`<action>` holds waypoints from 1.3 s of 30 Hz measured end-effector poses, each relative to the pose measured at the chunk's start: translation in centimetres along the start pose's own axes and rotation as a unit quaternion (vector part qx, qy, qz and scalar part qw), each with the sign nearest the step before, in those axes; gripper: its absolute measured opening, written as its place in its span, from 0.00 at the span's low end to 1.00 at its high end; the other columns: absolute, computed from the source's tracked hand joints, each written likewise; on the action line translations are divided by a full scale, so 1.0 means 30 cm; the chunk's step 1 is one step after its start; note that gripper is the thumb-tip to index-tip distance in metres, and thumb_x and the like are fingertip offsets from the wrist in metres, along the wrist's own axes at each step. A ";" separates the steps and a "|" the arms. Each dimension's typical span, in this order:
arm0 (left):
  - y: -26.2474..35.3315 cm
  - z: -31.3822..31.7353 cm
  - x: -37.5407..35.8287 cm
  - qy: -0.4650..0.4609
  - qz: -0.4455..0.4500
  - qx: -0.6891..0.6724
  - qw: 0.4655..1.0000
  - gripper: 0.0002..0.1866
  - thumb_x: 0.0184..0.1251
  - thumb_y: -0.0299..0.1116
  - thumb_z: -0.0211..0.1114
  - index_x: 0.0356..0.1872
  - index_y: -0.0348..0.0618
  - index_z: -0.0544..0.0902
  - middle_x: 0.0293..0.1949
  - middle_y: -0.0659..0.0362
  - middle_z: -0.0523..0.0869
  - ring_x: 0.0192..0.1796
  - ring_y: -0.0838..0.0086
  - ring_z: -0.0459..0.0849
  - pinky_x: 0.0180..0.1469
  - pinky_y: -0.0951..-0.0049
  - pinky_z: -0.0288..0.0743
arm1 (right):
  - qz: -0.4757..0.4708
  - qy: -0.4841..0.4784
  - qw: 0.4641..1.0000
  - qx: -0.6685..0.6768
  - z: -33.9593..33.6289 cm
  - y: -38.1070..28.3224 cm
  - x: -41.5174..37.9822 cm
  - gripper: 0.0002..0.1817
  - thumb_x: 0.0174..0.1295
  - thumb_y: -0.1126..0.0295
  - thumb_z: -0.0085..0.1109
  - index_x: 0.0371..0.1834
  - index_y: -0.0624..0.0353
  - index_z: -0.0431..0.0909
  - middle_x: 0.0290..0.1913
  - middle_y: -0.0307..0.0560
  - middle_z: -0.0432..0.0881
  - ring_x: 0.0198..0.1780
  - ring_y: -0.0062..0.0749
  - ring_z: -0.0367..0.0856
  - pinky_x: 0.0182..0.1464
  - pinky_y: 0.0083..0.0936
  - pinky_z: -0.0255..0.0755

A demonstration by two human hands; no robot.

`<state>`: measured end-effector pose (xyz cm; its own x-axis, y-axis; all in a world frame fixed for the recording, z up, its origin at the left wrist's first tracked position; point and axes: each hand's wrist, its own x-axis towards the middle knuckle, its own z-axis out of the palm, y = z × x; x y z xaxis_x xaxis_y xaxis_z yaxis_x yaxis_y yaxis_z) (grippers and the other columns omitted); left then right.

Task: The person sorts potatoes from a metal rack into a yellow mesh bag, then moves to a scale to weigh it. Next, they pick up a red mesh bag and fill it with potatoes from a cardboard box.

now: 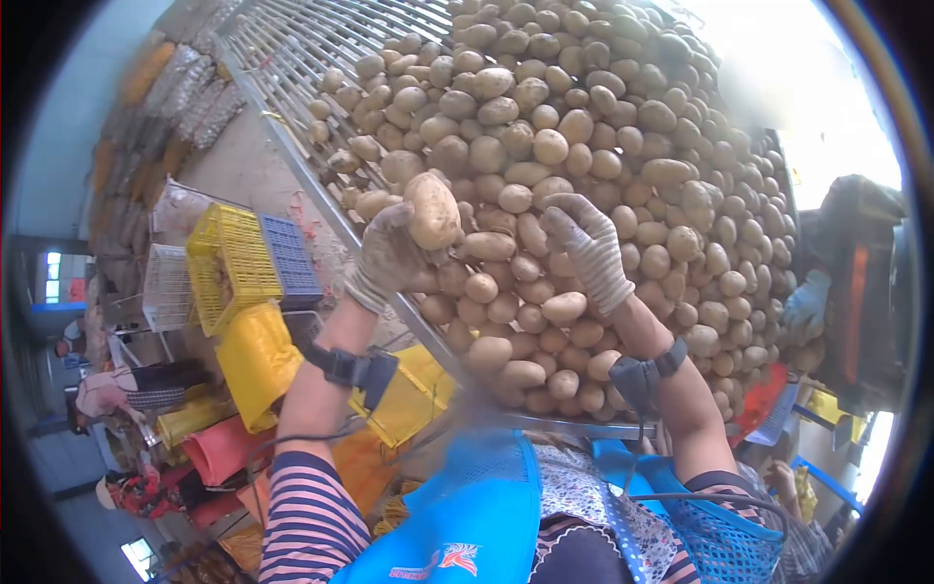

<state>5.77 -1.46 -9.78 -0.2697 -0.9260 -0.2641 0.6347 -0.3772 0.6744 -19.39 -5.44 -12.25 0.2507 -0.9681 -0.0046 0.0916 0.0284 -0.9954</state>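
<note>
A gloved left hand, my left hand, is closed around a large pale potato, raised just above the pile. My right hand, in a grey striped glove, hovers over the potatoes in the middle with its fingers loosely bent and apart. No potato shows in it. Beneath and beyond both hands, a thick layer of potatoes in mixed sizes covers the slatted metal rack. Dark straps with small boxes sit on both of my wrists.
A metal rail edges the rack on the left. Beyond it stand a yellow crate, a blue-grey crate and yellow sheeting. Other people work at the far left. At the right, another person's blue-gloved hand is near the pile.
</note>
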 end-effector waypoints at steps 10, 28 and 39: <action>-0.248 0.100 -0.403 0.075 -0.001 -0.186 0.980 0.28 0.66 0.56 0.51 0.56 0.45 0.72 0.47 0.54 0.80 0.41 0.70 0.82 0.39 0.72 0.81 | -0.167 -0.120 0.969 -0.133 0.384 -0.040 -0.190 0.14 0.58 0.62 0.59 0.46 0.53 0.77 0.40 0.49 0.81 0.44 0.48 0.79 0.47 0.41 0.72; -0.563 -0.237 -0.904 0.375 0.010 0.248 0.893 0.28 0.63 0.38 0.62 0.63 0.42 0.68 0.53 0.55 0.75 0.44 0.71 0.77 0.43 0.72 0.77 | -0.295 0.018 0.792 -0.534 0.241 0.141 -0.554 0.22 0.51 0.66 0.57 0.52 0.54 0.73 0.58 0.50 0.72 0.62 0.48 0.67 0.60 0.46 0.61; -0.676 0.066 -0.379 0.153 0.305 0.826 0.448 0.37 0.56 0.39 0.68 0.67 0.48 0.64 0.67 0.45 0.62 0.69 0.45 0.57 0.69 0.50 0.52 | -0.266 0.329 0.738 -0.526 -0.247 0.078 -0.615 0.29 0.55 0.68 0.58 0.63 0.57 0.65 0.64 0.56 0.65 0.64 0.54 0.64 0.64 0.47 0.61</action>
<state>-5.46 16.74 -19.09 -0.1395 -0.9036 0.4051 -0.9482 0.2398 0.2082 -30.96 10.65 -15.21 -0.1048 -0.6932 0.7131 -0.8769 -0.2738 -0.3951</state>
